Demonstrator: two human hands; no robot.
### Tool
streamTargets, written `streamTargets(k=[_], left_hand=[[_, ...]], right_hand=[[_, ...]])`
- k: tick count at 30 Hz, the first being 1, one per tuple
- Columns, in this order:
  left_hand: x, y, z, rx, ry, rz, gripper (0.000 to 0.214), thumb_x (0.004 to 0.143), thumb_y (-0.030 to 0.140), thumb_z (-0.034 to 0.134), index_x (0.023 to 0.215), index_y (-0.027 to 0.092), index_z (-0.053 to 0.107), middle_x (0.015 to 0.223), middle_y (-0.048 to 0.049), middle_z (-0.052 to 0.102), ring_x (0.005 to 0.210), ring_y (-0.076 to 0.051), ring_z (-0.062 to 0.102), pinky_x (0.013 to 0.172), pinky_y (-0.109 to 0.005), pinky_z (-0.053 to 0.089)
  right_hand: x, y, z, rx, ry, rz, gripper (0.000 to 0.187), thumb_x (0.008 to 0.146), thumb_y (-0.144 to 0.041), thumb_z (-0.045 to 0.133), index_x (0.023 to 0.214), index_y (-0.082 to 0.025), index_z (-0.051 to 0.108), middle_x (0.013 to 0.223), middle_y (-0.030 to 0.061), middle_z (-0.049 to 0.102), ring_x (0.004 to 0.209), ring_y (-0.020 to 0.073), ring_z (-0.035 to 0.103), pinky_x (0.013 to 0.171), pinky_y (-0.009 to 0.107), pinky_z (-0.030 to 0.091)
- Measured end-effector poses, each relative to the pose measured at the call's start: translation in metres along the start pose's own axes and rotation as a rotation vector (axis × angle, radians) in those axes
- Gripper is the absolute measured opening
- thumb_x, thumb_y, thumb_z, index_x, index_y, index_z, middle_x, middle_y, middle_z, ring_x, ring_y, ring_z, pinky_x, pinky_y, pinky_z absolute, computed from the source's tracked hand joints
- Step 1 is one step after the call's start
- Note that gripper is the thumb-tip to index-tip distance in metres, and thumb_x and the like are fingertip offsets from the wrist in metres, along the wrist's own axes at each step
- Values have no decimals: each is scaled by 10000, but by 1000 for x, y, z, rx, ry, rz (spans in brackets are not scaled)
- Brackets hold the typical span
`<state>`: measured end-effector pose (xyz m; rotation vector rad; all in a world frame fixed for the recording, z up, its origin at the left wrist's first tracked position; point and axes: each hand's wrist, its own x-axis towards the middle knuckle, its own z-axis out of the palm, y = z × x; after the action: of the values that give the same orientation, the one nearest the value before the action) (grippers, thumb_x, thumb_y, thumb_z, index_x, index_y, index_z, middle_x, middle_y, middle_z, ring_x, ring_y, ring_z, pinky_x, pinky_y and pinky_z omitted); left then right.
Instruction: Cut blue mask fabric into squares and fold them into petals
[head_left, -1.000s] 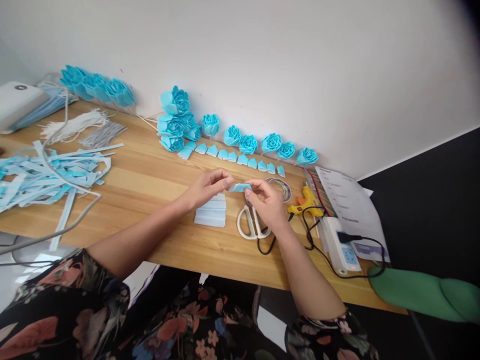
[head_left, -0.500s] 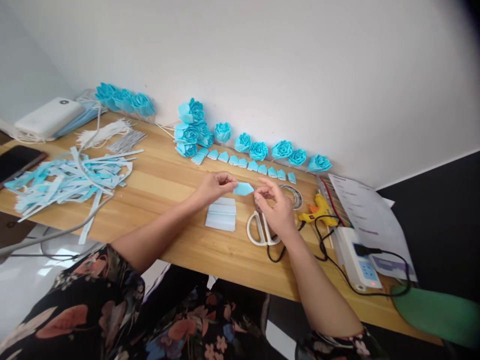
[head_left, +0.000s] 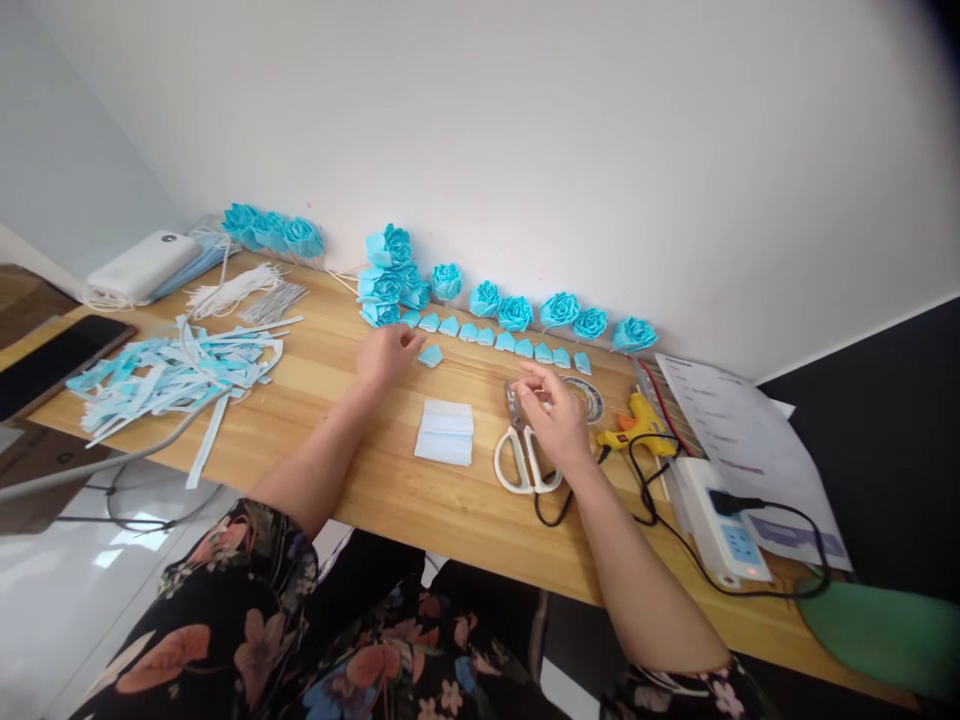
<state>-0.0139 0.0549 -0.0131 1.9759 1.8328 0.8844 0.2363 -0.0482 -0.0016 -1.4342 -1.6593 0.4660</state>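
Note:
My left hand (head_left: 388, 354) is over the left end of a row of small light-blue paper petals (head_left: 505, 342), its fingers pinched together. What is between them, if anything, is hidden. A separate pointed blue petal (head_left: 430, 356) lies just right of those fingertips; I cannot tell whether they touch it. My right hand (head_left: 556, 410) hovers above the blades of white-handled scissors (head_left: 514, 462), fingers loosely bent and apart, with nothing visible in them. Between the hands, nearer me, lies a pale folded paper stack (head_left: 444, 433).
Blue paper flowers (head_left: 515, 313) line the wall. At left are paper strips (head_left: 180, 370), white strings (head_left: 232, 290), a phone (head_left: 60, 365) and a white box-shaped device (head_left: 142, 267). A yellow glue gun (head_left: 642, 422), tape roll (head_left: 592, 400) and corded power strip (head_left: 727, 530) are at right.
My left hand has moved left and away to the row's left end. The petal it held now lies right of its fingertips. My right hand has barely moved.

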Motion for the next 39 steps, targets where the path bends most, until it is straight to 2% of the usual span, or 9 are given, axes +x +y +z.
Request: streamTargets(k=[3, 7, 11, 18, 24, 32, 39], left_hand=[[-2, 0, 7, 32, -49, 241, 187, 797, 344, 589, 796, 177, 673, 881, -76, 678, 866, -214, 580, 778, -302, 409], [-6, -1, 16, 148, -133, 346, 179, 773, 289, 599, 872, 169, 686, 958, -104, 661, 945, -258, 565, 826, -339, 419], [-7, -3, 16, 190, -156, 330, 161, 802, 218, 527, 813, 164, 678, 911, -107, 654, 912, -249, 574, 799, -335, 423], [-1, -4, 13, 282, -16, 281, 190, 835, 199, 483, 863, 176, 670, 963, -122, 642, 970, -268, 566, 815, -351, 407], [3, -4, 17, 331, -63, 315, 186, 839, 212, 487, 853, 170, 667, 927, -133, 650, 943, -274, 571, 774, -349, 391], [5, 3, 16, 443, -58, 344, 234, 870, 229, 453, 874, 160, 677, 926, -147, 659, 931, -281, 575, 761, -359, 382], [13, -1, 15, 456, -67, 366, 235, 859, 215, 461, 864, 153, 687, 927, -150, 665, 925, -278, 578, 764, -353, 393]], right_hand=[[1, 3, 0, -14, 3, -4, 311, 878, -304, 523, 1155, -204, 621, 910, 46, 712, 763, 177, 661, 713, 302, 521], [1, 6, 0, -23, -5, -14, 303, 878, -296, 525, 1144, -197, 631, 915, 49, 716, 756, 175, 664, 716, 296, 519], [1, 7, 0, -26, -9, -24, 295, 881, -287, 521, 1139, -202, 636, 912, 46, 720, 767, 176, 665, 743, 300, 515], [1, 7, -1, -35, -8, -33, 283, 879, -284, 518, 1118, -210, 652, 911, 50, 727, 771, 189, 665, 758, 314, 512], [2, 6, -2, -7, -6, -26, 274, 874, -261, 518, 1104, -209, 658, 906, 50, 734, 769, 188, 670, 754, 310, 516], [1, 0, -6, -13, 7, -40, 271, 874, -251, 519, 1102, -217, 661, 913, 49, 737, 757, 188, 666, 724, 305, 510], [2, -3, -7, -12, 26, -67, 270, 873, -238, 521, 1101, -210, 663, 914, 47, 734, 783, 189, 669, 731, 297, 511]])
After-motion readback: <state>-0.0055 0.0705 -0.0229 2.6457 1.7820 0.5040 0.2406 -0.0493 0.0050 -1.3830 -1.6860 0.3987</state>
